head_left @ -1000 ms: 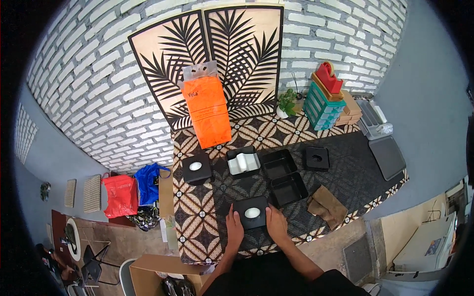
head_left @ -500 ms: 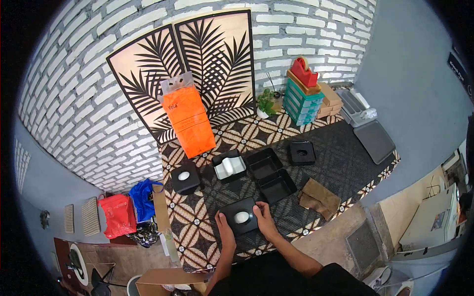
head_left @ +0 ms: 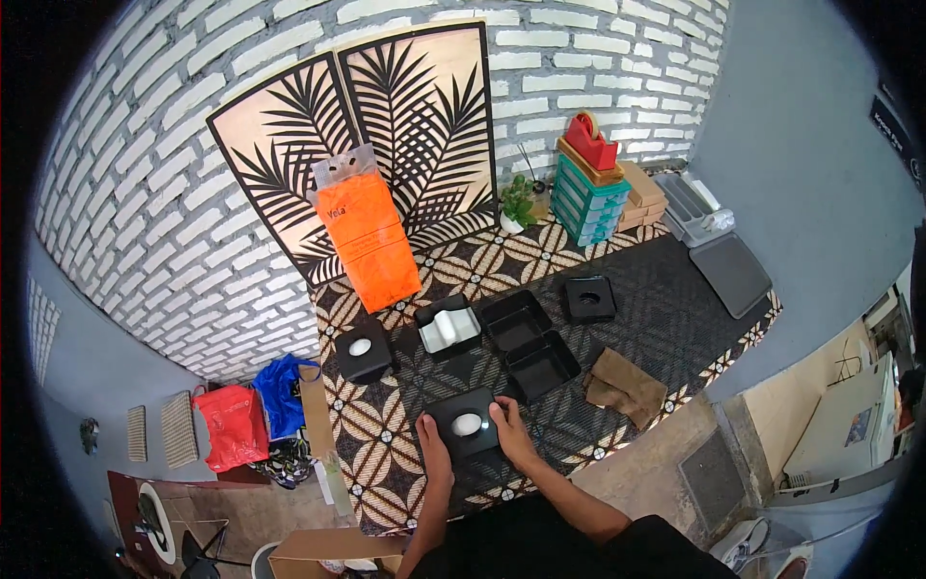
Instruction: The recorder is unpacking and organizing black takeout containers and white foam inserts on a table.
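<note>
Taking the held box as the dial's centre, I see a red bag (head_left: 231,427) out at nine o'clock, beyond the patterned worktop (head_left: 374,446), with a blue bag (head_left: 280,398) just beside it, slightly higher. At ten o'clock on the worktop sits a second dark box (head_left: 370,363), a white oval on its top. An orange packet (head_left: 371,246) leans upright at eleven.

The left hand (head_left: 437,458) is partly open, its fingers spread along the near-left side of the black box (head_left: 449,413), at eight o'clock. That box is over the worktop's near edge, white oval in its top; I can't tell whether it's lifted clear. Straight up at twelve is a tray with a white ridged insert (head_left: 449,328). The right hand (head_left: 515,436), half curled at four o'clock, grips the other side, thumb on top.

An open black case (head_left: 540,362) lies at one o'clock, a square black piece (head_left: 596,311) with a hole beyond it. Toward half past two rests a folded brown cloth (head_left: 625,388); the flat grey panel (head_left: 730,277) lies farthest right, at two.
</note>
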`<state>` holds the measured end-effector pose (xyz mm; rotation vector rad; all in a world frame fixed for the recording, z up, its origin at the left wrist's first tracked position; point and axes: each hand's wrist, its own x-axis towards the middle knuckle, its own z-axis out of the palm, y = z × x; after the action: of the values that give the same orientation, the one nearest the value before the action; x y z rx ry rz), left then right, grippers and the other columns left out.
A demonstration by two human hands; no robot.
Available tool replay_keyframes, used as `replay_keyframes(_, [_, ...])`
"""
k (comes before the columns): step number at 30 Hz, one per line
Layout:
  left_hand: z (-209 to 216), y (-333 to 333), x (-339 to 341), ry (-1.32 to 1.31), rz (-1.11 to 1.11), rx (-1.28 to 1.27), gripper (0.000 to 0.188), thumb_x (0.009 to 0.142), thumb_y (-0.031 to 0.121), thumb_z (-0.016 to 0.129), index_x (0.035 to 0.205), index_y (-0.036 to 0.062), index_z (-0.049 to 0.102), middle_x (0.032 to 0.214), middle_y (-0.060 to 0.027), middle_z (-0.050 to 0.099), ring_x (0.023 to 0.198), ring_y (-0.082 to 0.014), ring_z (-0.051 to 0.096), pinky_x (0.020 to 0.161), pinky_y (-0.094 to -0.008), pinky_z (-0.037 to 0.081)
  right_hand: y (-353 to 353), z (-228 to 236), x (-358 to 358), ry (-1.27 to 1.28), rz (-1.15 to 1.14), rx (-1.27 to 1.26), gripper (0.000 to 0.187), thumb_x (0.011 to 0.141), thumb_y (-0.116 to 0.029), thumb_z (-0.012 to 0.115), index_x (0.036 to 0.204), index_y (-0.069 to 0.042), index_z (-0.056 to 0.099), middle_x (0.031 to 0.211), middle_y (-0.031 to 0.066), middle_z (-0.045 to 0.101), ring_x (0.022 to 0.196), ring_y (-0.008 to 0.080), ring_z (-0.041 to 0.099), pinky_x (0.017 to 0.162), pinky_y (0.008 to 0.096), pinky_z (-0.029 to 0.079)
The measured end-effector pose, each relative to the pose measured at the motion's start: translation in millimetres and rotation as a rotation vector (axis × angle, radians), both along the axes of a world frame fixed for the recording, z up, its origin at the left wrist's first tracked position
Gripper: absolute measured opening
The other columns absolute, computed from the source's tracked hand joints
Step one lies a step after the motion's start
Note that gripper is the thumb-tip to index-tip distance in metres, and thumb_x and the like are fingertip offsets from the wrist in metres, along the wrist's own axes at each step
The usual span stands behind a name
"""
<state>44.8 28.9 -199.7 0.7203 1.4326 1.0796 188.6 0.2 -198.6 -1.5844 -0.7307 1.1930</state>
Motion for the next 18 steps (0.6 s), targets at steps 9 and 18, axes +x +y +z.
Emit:
replay_keyframes(9, [2.8, 23.0, -28.9, 0.003, -0.097, -0.065, 0.08, 0.098, 0.051, 0.049, 0.153, 0.0027, 0.017, 0.152, -0.0183, 0.03, 0.138, -0.0292, 0.034, 0.113, -0.0361, 0.028, 31.8, 11.9, -23.5, -0.211, 0.16, 0.061, 0.072, 0.093, -0.048, 0.059, 0.137, 0.005, 0.038, 0.125, 0.0279, 0.056, 0.118, 0.0352, 0.055, 0.1, 0.0404, 0.042])
replay_keyframes(18, [34.4, 56.9, -36.6, 0.126, -0.205, -0.148, 0.079, 0.098, 0.056, 0.044, 0.155, 0.007, 0.017, 0.157, -0.0184, 0.024, 0.144, -0.0324, 0.024, 0.115, -0.0379, 0.024, 60.4, 18.5, -49.0, -0.379, 0.113, -0.084, 0.07, 0.089, -0.039, 0.064, 0.136, 0.006, 0.039, 0.117, 0.0343, 0.059, 0.111, 0.0477, 0.058, 0.095, 0.0479, 0.045])
